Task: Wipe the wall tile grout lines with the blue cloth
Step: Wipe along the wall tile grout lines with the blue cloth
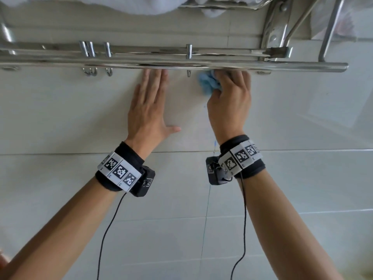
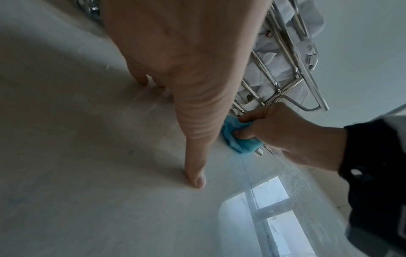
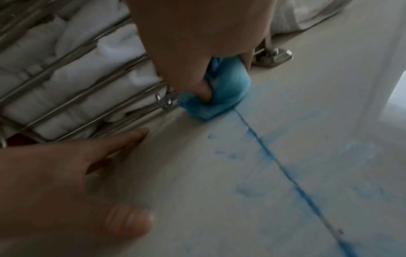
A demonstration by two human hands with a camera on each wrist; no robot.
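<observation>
My right hand (image 1: 228, 96) grips a bunched blue cloth (image 1: 209, 82) and presses it on the pale tiled wall just under the steel rail. In the right wrist view the cloth (image 3: 222, 93) sits at the top end of a vertical grout line (image 3: 283, 167) stained blue, with blue smears on the tiles beside it. From the left wrist view the cloth (image 2: 238, 139) shows pinched between thumb and fingers. My left hand (image 1: 150, 102) lies flat on the wall to the left of the cloth, fingers straight, thumb spread out, holding nothing.
A steel towel rack (image 1: 181, 63) with several hooks (image 1: 188, 52) runs across the wall right above both hands. White towels (image 3: 83, 69) lie on its bars. A horizontal grout line (image 1: 80, 153) crosses the wall at wrist height. A window reflection (image 2: 270, 193) shines on the tile.
</observation>
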